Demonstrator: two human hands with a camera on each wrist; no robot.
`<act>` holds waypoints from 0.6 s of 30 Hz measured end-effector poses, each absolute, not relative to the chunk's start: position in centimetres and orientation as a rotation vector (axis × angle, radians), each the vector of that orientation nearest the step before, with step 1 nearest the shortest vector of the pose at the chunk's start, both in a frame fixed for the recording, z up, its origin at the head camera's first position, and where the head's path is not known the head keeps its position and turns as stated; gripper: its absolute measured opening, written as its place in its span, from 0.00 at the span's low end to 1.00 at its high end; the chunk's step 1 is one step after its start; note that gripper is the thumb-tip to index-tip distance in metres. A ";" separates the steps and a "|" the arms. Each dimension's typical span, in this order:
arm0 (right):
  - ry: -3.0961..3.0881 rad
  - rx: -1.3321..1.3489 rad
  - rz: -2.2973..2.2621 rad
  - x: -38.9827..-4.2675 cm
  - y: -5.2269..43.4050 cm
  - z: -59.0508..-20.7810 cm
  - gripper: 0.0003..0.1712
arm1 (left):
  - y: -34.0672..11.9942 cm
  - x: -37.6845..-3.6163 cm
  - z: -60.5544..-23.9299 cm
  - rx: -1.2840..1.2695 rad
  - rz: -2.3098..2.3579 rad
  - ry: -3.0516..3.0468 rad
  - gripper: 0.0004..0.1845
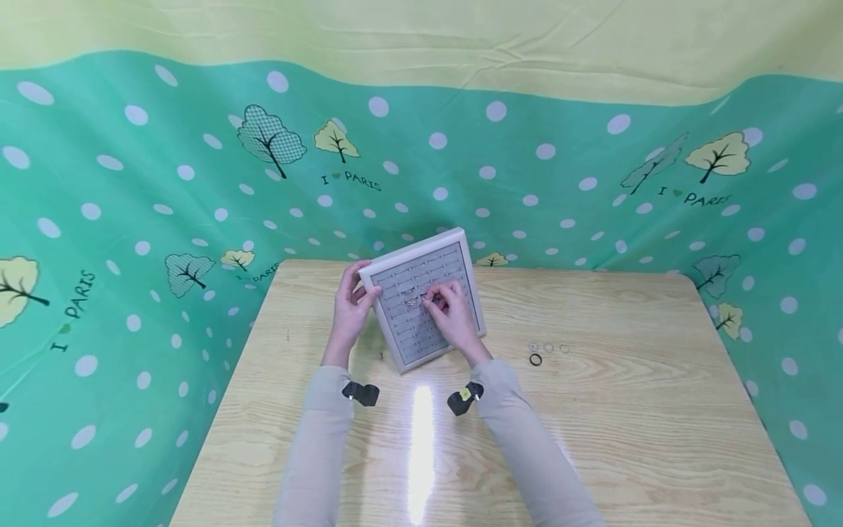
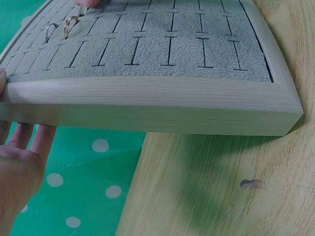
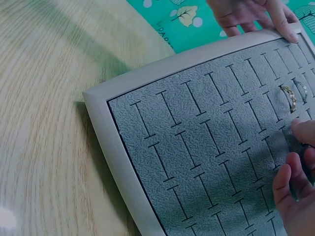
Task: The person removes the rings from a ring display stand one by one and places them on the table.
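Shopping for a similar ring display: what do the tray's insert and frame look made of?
The insert looks like grey velvety or suede-like fabric: matte and pebbled, with cut slots. The frame looks like smooth beige leatherette or painted board; which, I cannot tell.
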State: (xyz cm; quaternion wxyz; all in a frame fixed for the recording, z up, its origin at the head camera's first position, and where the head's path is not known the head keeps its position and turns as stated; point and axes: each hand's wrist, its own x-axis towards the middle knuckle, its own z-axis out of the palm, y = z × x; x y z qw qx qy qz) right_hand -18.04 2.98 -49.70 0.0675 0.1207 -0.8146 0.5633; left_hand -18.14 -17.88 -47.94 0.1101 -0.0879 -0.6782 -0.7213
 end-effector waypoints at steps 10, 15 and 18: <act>-2.360 0.421 1.825 -16.5 3.4 -47.7 0.03 | -17.9 -18.2 -48.1 -0.282 -2.127 -1.992 0.28; -2.316 0.410 1.899 -17.0 3.9 -49.7 0.03 | -18.0 -18.2 -48.1 -0.264 -2.129 -1.997 0.28; -2.305 0.382 1.934 -16.7 4.1 -50.0 0.03 | -18.0 -18.2 -48.1 -0.255 -2.129 -2.003 0.28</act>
